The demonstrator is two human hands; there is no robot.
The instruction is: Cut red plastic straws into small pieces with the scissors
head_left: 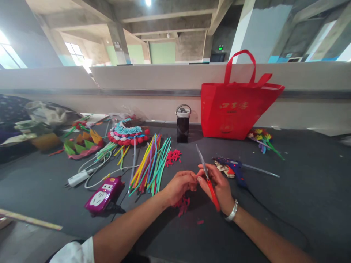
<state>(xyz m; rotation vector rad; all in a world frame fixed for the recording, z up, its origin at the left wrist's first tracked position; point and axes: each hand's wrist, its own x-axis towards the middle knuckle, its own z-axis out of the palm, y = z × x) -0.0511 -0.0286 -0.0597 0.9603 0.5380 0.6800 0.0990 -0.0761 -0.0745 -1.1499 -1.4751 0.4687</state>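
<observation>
Red-handled scissors (211, 190) rest in my right hand (219, 184), their blades pointing up and away from me. That hand's thumb and fingertips meet those of my left hand (182, 186). My left hand is closed in a pinch, and whatever is between its fingertips is too small to make out. Beneath and beside my left hand lie small red cut pieces (183, 205), partly hidden by it. A second pile of red pieces (173, 157) sits farther back, next to a bundle of colourful pipe cleaners (152, 164).
A glue gun (237, 170) with its cord lies right of my hands. Behind stand a dark bottle (182, 126) and a red bag (236, 111). Leftward are a purple power strip (104, 195), a white charger (79, 178), a felt crown (83, 145) and pompom craftwork (128, 133).
</observation>
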